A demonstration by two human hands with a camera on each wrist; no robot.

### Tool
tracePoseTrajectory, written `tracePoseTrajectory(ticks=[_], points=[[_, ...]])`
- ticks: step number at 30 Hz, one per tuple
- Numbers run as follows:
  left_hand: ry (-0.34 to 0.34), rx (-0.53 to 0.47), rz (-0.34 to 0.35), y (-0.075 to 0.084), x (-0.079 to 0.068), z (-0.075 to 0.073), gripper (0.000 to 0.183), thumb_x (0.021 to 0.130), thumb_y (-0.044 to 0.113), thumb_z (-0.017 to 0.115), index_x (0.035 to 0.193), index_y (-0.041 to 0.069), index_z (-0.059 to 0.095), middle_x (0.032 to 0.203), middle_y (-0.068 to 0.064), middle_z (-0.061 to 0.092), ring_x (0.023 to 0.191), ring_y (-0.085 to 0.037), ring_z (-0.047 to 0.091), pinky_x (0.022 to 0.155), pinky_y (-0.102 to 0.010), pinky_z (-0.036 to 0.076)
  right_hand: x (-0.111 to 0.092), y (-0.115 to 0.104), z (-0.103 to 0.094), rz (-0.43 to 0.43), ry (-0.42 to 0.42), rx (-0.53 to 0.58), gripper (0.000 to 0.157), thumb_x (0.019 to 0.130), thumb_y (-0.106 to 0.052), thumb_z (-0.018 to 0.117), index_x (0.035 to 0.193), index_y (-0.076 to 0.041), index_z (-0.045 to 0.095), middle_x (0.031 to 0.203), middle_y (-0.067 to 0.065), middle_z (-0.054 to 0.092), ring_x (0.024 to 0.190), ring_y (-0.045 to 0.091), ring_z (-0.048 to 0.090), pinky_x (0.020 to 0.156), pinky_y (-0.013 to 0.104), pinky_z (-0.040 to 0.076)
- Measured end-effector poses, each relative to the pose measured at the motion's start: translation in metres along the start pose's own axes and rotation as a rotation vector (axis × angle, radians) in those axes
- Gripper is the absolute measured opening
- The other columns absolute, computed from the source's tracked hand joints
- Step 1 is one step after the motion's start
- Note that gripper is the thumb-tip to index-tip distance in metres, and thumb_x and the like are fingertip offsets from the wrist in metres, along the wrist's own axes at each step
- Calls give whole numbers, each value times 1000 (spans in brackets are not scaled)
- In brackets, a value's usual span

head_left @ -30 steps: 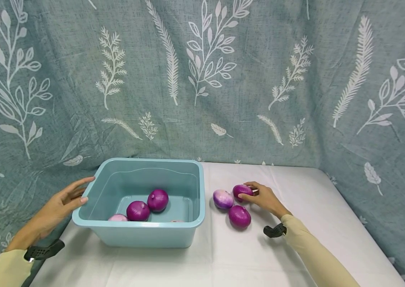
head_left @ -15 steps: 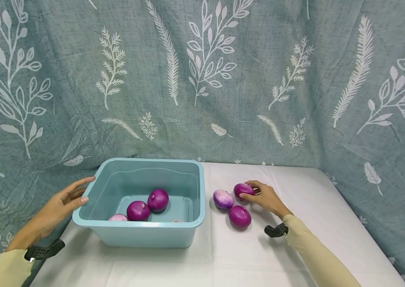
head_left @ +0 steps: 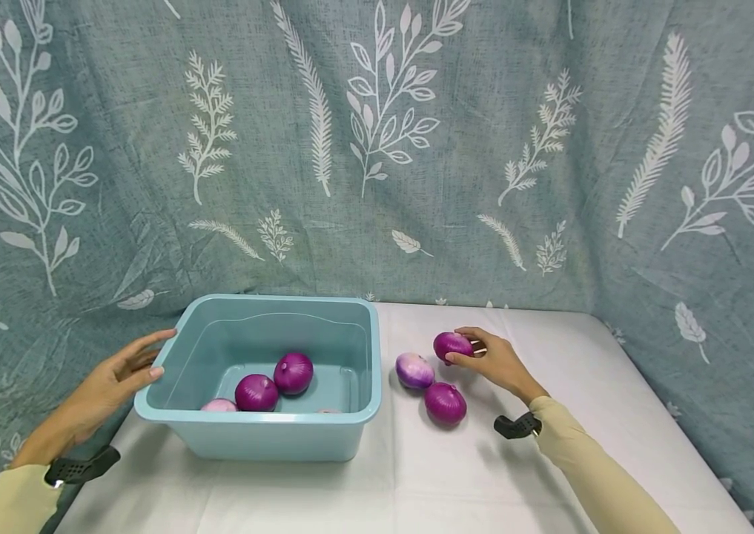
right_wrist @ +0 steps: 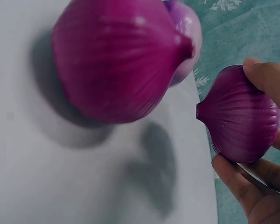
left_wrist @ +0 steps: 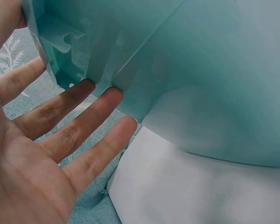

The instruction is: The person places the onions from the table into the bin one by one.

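My right hand (head_left: 493, 361) grips a purple onion (head_left: 452, 346) between thumb and fingers. In the right wrist view this held onion (right_wrist: 245, 116) hangs above the white cloth, its shadow below. Just left of it on the table lies a pale white-and-purple onion (head_left: 414, 370), and nearer the front sits another dark purple onion (head_left: 445, 403). My left hand (head_left: 116, 378) rests at the left side of a light blue tub (head_left: 256, 417); in the left wrist view its straight fingers (left_wrist: 114, 95) lie along the tub's outer wall.
Inside the tub are two dark purple onions, one nearer the front (head_left: 257, 392) and one behind (head_left: 293, 372), plus a pale pink one (head_left: 219, 405) partly hidden by the front rim. White cloth (head_left: 296, 493) covers the table. A leaf-patterned curtain (head_left: 323, 245) hangs behind it.
My right hand has raised the purple onion off the table, up and slightly away from the other two. My left hand and the tub have stayed put.
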State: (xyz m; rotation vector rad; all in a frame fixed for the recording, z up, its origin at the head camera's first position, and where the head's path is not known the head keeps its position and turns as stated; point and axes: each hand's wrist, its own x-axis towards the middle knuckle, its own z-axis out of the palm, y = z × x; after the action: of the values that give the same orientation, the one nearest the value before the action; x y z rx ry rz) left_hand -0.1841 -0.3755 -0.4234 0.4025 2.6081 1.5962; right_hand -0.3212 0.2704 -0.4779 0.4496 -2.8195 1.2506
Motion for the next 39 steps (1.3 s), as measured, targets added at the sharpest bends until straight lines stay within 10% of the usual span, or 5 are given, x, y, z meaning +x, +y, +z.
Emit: tracePoseTrajectory(ticks=[7, 14, 23, 39], points=[[5, 23, -16, 2, 0, 0, 62, 111, 25, 51, 166, 27, 23, 163, -28, 25, 130, 1, 40, 99, -39, 52, -1, -15, -2, -22, -9, 27, 68, 84, -50, 85, 139, -17, 62, 118, 8, 71, 101, 24, 70, 83, 37, 57], [9, 36, -29, 3, -1, 1, 63, 111, 27, 51, 166, 29, 22, 164, -27, 23, 143, -38, 37, 103, -65, 44, -4, -34, -2, -36, -16, 55, 69, 83, -50, 85, 139, -19, 62, 120, 6, 70, 104, 25, 69, 84, 36, 58], [10, 32, -15, 2, 0, 1, 63, 111, 25, 52, 166, 28, 23, 163, -27, 26, 133, -4, 40, 100, -44, 52, -7, -58, -2, -118, -17, 54, 67, 84, -49, 85, 140, -20, 62, 125, 5, 69, 105, 22, 70, 90, 42, 58], [8, 31, -8, -1, 0, -1, 62, 111, 26, 52, 166, 29, 24, 165, -24, 24, 133, -4, 40, 94, -22, 48, -13, -108, 2, -255, -22, 91, 62, 84, -38, 87, 139, -19, 63, 130, 0, 66, 106, 18, 70, 91, 31, 58]])
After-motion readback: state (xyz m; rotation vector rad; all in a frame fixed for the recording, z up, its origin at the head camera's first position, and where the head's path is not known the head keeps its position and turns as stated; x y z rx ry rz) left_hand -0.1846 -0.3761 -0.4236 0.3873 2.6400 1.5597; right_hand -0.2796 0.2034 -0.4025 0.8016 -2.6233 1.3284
